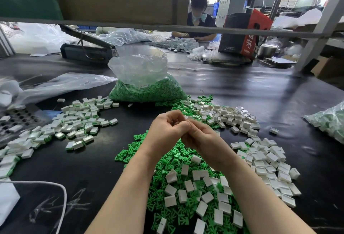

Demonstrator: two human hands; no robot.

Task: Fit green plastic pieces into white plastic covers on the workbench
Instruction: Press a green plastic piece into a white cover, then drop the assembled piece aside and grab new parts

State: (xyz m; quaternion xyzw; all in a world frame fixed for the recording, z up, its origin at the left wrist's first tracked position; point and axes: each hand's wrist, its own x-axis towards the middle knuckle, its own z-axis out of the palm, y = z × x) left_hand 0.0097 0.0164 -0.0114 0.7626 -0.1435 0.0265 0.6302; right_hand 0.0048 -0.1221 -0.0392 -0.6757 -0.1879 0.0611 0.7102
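Two hands (168, 127), one bag of green pieces (149, 88), covers beyond counting.

Bag (147, 83) behind loose pieces (167, 161)

Whatever the left hand (168, 128) and right hand (200, 137) pinch between them is hidden by their curled fingers. Both forearms run off the bottom edge. The green pieces (178, 152) under the wrists are partly covered.
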